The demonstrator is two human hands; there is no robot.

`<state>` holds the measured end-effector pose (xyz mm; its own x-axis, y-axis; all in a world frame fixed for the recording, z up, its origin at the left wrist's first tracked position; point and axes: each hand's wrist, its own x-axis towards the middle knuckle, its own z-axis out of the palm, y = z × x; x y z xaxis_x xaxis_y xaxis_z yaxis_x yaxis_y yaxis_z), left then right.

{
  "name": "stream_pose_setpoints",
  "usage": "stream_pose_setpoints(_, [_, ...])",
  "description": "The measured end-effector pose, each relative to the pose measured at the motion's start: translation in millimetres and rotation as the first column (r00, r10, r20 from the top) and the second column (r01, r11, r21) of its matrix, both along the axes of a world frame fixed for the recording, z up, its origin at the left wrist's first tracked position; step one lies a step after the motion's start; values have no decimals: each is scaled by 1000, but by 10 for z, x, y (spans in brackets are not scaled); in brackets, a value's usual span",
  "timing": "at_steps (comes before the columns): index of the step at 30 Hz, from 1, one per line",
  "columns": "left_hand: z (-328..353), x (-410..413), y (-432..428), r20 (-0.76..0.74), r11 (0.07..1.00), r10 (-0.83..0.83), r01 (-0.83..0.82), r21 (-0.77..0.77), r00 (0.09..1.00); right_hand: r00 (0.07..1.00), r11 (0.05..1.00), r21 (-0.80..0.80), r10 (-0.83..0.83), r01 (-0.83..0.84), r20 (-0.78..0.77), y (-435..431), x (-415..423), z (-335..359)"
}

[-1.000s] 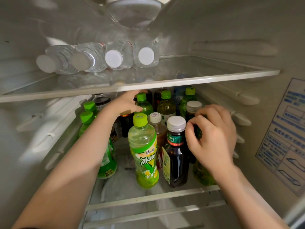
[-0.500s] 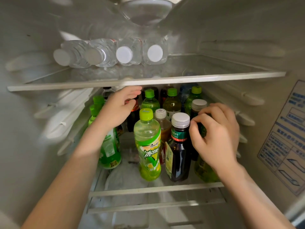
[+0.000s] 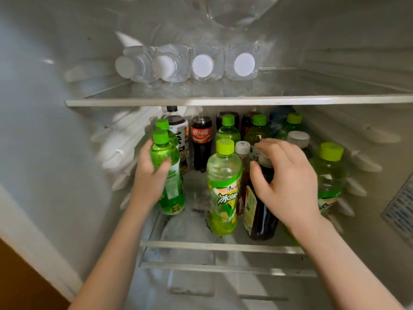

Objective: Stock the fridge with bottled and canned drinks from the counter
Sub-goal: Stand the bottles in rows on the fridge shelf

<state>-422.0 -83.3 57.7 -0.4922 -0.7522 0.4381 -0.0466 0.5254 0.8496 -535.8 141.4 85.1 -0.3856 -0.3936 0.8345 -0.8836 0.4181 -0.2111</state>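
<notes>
Left hand (image 3: pixel 149 183) now round green bottle (image 3: pixel 165 153), right hand (image 3: pixel 288 184) spread, over fridge shelf (image 3: pixel 223 245).

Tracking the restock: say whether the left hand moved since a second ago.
Yes. The left hand came forward and leftward from the cola bottle, and now grips a green bottle.

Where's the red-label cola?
In the head view, the cola bottle stands at the back of the lower shelf, left of centre, between a dark tea bottle and a green-capped bottle.
</notes>
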Motion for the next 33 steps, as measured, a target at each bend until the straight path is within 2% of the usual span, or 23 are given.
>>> stream_pose_setpoints(5, [-58, 49, 47, 57, 967, 71, -55, -250, 996, 998, 999, -34, 11, -9, 58, -62, 10, -59])
stream_pose_setpoints(9, [-38, -44, 88, 69, 965, 58, -38, -261, 996, 994, 996, -84, 10, -1, 108, -100, 44, -66])
stream_pose_setpoints(14, [-58, -293, 146, -10, 954, -5, 2, -299, 1000, 993, 998, -66, -7, 15, 116, -110, 50, -89])
stream_pose_setpoints(17, [-48, -520, 145, 22, 968, 69, -61, -241, 997, 995, 997, -73, -23, 30, 96, -116, 33, -104])
stream_pose_setpoints(20, [-94, -661, 165, -57, 962, 81, -93, -256, 995, 996, 997, -68, -39, 45, 77, -124, 19, -116])
stream_pose_setpoints(22, [-169, -690, 169, -105, 979, 13, -34, -200, 994, 997, 997, -69, -41, 45, 61, -125, 10, -129])
stream_pose_setpoints(24, [-290, -680, 160, -124, 993, -100, 90, -81, 987, 998, 996, -74, -41, 44, 42, -131, 2, -138])
stream_pose_setpoints(27, [-536, -642, 113, -140, 974, -211, 221, 59, 967, 999, 996, -81, -44, 46, 28, -145, -9, -154])
stream_pose_setpoints(30, [-738, -639, 57, -52, 970, -226, 230, 75, 973, 998, 994, -90, -53, 54, 17, -159, -17, -175])
stream_pose_setpoints(33, [-808, -678, 33, -38, 978, -204, 205, 28, 978, 998, 993, -105, -56, 56, 8, -171, -27, -184])
